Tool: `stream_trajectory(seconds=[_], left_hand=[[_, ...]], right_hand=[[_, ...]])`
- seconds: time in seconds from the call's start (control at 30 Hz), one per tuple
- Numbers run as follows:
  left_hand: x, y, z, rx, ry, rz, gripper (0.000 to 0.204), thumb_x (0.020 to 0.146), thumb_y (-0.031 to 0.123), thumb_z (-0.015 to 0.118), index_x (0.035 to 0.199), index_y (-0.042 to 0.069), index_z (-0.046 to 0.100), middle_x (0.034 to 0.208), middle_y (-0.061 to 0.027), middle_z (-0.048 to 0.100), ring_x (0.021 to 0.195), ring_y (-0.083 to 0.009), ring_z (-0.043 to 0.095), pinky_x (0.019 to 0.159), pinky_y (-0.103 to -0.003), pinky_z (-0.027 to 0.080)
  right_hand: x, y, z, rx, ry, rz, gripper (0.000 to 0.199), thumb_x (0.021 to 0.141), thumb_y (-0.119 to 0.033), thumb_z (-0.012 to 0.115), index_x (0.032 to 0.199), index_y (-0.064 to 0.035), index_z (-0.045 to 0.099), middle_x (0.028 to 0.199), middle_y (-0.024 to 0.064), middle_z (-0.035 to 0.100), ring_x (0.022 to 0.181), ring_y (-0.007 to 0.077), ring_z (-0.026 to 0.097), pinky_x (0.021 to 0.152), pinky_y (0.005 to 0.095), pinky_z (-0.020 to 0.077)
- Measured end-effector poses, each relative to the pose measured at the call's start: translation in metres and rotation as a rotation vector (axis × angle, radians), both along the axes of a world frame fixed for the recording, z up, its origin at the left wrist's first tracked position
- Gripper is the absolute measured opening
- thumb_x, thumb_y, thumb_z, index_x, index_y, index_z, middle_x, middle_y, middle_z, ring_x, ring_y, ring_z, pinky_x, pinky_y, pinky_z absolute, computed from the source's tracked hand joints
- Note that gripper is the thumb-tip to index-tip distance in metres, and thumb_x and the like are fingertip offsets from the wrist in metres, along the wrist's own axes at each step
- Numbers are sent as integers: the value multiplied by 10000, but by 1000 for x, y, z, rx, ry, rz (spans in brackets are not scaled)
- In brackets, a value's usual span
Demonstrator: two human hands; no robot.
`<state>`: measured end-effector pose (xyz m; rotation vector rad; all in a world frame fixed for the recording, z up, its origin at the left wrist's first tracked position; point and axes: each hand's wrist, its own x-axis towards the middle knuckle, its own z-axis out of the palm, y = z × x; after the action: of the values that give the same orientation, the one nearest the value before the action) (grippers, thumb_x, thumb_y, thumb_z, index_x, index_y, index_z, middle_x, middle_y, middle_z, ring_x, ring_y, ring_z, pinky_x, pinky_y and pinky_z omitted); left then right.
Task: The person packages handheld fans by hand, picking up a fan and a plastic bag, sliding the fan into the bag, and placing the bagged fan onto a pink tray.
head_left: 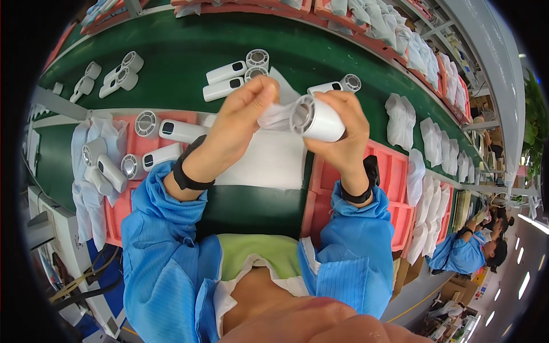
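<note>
My right hand [351,128] grips a white handheld fan [327,121] by its round head, with the ringed grille turned to the left. Beside that grille, my left hand [243,111] pinches a thin white wrapping bag [275,118]. How far the bag reaches around the fan is hidden, and the fan's handle does not show. Below both hands lies a white sheet [269,160] on the green surface. Just beyond my left hand, a pair of white fans [225,88] with dark oval panels lies on the green belt.
Pink trays stand on both sides: the left tray [117,211] holds bare fans and wrapped ones, the right tray [326,188] shows bare compartments. Wrapped fans [400,120] line the belt [171,40] at right. A metal post [60,103] rises at left. A co-worker in blue [457,254] is far right.
</note>
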<state>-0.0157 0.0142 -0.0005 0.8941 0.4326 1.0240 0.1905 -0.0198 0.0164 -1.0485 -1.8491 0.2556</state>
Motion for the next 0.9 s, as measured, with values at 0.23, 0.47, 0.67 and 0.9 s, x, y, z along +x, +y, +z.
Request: stream_trajectory(seconds=[0.23,0.47,0.67,0.9], left_hand=[[3,11,-12,300,514,81,176,911,171,687,1002,35,622,784,34,565,707,-42,478,636,-218,383],[13,-4,-5,300,266,294,140,868,98,707,950,-9,671,809,-31,626,687,-77,533,585,-226,410],[26,-44,-11,1087,767,635,237,799,8,711,1035,3,684,826,-68,629,706,-160,613,607,-303,496],[29,-34,4,1049,860,567,454,660,42,756,1104,58,663,1071,-110,578,816,-242,615,610,-332,514]], right_hand=[[3,2,-4,135,-15,-123,602,526,0,803,1112,-33,671,1030,116,591,894,241,616,778,313,501],[-13,4,-25,118,-182,-64,646,532,17,813,1158,-42,667,1026,114,571,892,249,587,738,328,501],[-8,4,-29,129,-205,-119,616,583,10,796,1180,-49,654,1034,119,547,880,264,568,715,327,494],[-11,5,-31,108,-44,-210,675,613,-64,817,1228,-16,544,1048,125,521,943,262,564,732,333,495]])
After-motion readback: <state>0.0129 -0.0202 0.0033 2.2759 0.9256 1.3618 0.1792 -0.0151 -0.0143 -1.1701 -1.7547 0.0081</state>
